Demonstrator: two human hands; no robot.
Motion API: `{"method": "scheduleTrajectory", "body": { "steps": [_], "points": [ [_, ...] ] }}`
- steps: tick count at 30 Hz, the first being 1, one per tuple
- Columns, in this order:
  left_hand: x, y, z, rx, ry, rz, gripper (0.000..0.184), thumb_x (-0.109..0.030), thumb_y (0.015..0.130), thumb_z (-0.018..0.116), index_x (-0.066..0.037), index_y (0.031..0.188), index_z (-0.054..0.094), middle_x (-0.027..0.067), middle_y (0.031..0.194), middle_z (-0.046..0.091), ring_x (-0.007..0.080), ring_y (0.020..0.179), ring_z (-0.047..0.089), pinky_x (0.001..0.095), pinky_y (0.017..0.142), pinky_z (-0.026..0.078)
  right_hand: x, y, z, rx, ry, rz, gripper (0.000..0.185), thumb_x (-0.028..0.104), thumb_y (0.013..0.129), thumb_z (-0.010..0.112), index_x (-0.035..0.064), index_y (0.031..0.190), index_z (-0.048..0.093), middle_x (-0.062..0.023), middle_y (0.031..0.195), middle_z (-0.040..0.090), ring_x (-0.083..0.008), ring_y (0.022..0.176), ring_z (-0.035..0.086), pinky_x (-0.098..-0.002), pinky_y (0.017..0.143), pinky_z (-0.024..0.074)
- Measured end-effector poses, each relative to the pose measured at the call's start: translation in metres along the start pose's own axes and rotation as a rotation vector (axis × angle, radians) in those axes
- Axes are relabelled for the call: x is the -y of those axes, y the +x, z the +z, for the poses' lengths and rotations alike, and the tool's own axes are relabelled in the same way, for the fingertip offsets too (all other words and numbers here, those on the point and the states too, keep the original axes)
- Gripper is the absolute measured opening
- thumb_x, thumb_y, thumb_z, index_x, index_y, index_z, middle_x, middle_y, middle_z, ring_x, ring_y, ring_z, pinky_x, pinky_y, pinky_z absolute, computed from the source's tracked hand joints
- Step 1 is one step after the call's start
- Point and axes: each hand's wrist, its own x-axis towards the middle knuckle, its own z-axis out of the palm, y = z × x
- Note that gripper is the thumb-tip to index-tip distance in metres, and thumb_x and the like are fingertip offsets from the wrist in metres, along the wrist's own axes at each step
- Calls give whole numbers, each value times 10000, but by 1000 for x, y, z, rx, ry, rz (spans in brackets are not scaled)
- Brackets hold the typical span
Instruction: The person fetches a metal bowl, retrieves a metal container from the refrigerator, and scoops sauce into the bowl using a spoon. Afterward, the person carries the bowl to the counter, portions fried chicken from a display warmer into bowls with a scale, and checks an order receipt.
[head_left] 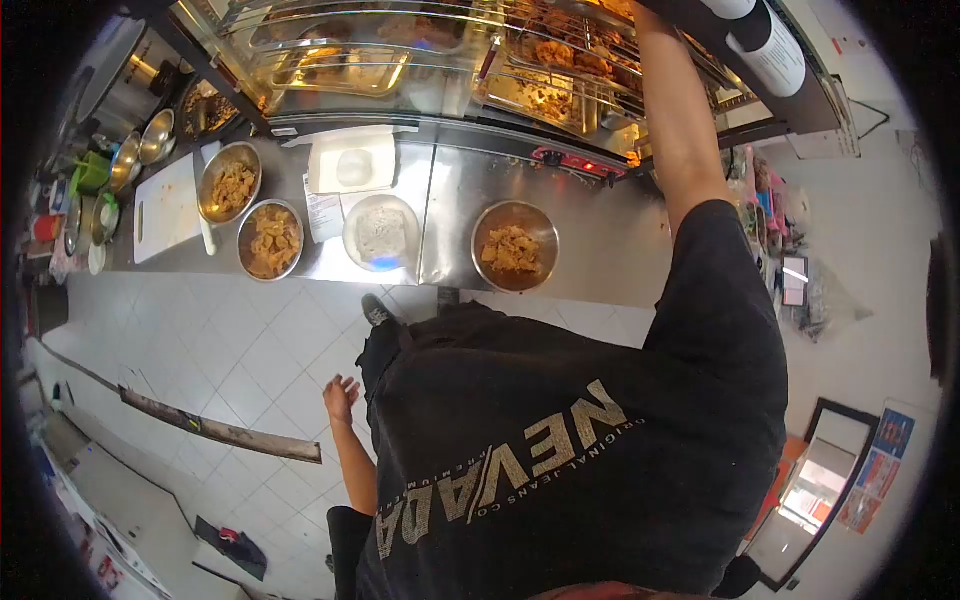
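Observation:
My left hand hangs low beside my body over the tiled floor, fingers apart and holding nothing. On the right side my arm reaches up into the lit display cabinet; my right hand is past the top edge and out of sight. Near that forearm are a wire rack and a metal tray with fried pieces. A steel bowl of breaded-looking pieces stands on the counter below the cabinet.
Farther left stand two more steel bowls of pieces, a plate of white powder, an open box and a white cutting board with a knife. Red lights glow on the cabinet's control panel.

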Motion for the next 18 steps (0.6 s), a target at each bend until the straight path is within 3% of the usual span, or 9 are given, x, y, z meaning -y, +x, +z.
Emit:
{"method": "scheduleTrajectory", "body": {
  "steps": [5, 8, 12, 18],
  "points": [
    [90, -3, -12, -124, -18, -109, 441, -301, 927, 530, 27, 1219, 482, 197, 1040, 645, 220, 716, 635, 298, 532, 493, 3, 8, 0, -23, 63, -11, 165, 26, 898, 531, 4, 1030, 627, -147, 877, 684, -299, 788, 657, -384, 692, 526],
    [119, -10, -20, -82, 175, -59, 441, -310, 924, 527, 29, 1205, 497, 188, 1032, 648, 209, 704, 618, 307, 539, 482, 4, 11, -2, -35, 96, -15, 165, 23, 898, 531, 5, 1030, 628, -145, 882, 685, -297, 792, 657, -383, 696, 528],
    [138, -3, -31, 3, 410, 80, 442, -322, 921, 524, 30, 1187, 517, 175, 1021, 652, 196, 688, 595, 319, 548, 468, 7, 15, -2, -48, 138, -18, 165, 21, 898, 531, 5, 1029, 629, -144, 889, 685, -295, 799, 658, -382, 701, 529],
    [130, 7, -27, 24, 459, 129, 447, -336, 923, 515, 26, 1186, 526, 163, 1019, 655, 195, 713, 589, 347, 597, 471, 16, 12, 0, -52, 184, -5, 165, 16, 897, 530, 6, 1028, 631, -141, 899, 687, -292, 808, 660, -380, 709, 532]
  ]
}}
